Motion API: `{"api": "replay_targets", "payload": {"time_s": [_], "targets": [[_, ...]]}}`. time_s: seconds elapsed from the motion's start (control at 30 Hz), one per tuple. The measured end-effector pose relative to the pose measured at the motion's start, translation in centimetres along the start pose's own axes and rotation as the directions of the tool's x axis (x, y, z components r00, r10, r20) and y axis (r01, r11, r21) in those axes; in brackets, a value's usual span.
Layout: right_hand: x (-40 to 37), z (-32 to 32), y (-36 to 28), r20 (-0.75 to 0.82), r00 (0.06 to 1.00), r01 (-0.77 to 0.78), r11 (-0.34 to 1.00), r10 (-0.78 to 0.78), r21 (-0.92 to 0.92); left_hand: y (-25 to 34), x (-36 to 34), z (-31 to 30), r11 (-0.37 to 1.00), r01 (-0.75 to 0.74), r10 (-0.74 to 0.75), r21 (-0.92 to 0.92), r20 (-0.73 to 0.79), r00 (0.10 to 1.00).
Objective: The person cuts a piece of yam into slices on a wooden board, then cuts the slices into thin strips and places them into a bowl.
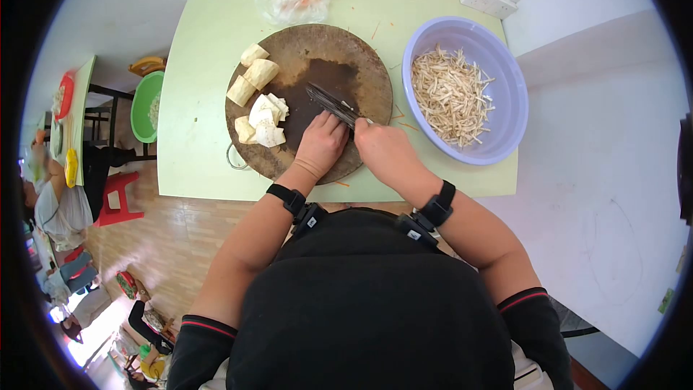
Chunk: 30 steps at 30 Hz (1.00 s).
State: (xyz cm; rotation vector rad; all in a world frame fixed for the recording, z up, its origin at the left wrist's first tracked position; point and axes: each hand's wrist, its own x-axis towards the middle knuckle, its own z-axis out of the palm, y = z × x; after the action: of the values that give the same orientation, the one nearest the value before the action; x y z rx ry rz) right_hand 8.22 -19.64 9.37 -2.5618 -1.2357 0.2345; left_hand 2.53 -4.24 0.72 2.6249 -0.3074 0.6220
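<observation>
On the left part of the round wooden cutting board [325,47] lie pale, cream-coloured root chunks [258,101], some touching each other. The left hand [321,143] rests on the dark wet middle of the board, its fingers bent down beside the blade; if they press a piece, I cannot tell. The knife [330,100] lies slanted across the board. The right hand [382,148] is closed around its handle. Just right of the board stands a purple basin [514,79] with cut strips [451,94], near the table [195,144] edge.
</observation>
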Motion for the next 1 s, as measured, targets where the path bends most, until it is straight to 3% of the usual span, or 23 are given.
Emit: {"api": "replay_targets", "payload": {"time_s": [0.1, 0.2, 0.3, 0.37, 0.47, 0.87, 1.0], "targets": [[0.6, 1.0, 0.4, -0.048, 0.999, 0.021, 0.999, -0.022, -0.035, 0.1, 0.0, 0.0, 0.999, 0.034, -0.034, -0.006, 0.055, 0.998], [0.0, 0.6, 1.4, -0.077, 0.992, -0.103, 0.995, 0.103, 0.008, 0.3, 0.6, 0.0, 1.0, -0.002, 0.0, -0.019, -0.082, 0.997], [-1.9, -0.6, 1.7, -0.074, 0.995, -0.07, 0.998, 0.07, 0.005, 0.3, 0.3, 0.0, 1.0, 0.012, -0.014, -0.027, -0.066, 0.998], [-2.7, -1.1, 1.5, 0.038, 0.999, -0.036, 0.998, 0.038, -0.046, 0.2, -0.1, 0.1, 0.998, 0.063, -0.063, -0.009, 0.034, 0.997], [-3.4, -0.7, 1.7, 0.076, 0.996, -0.045, 0.997, 0.049, -0.059, 0.1, -0.1, 0.1, 0.998, 0.061, -0.06, -0.017, 0.045, 0.997], [-0.3, 0.4, 0.8, 0.012, 1.0, -0.007, 0.999, 0.008, -0.046, 0.0, -0.3, 0.0, 0.996, 0.087, -0.083, -0.037, 0.089, 0.993], [0.0, 0.6, 1.7, -0.08, 0.992, -0.101, 0.995, 0.102, 0.014, 0.2, 0.6, 0.0, 0.999, 0.006, -0.009, -0.039, -0.073, 0.997]]}}
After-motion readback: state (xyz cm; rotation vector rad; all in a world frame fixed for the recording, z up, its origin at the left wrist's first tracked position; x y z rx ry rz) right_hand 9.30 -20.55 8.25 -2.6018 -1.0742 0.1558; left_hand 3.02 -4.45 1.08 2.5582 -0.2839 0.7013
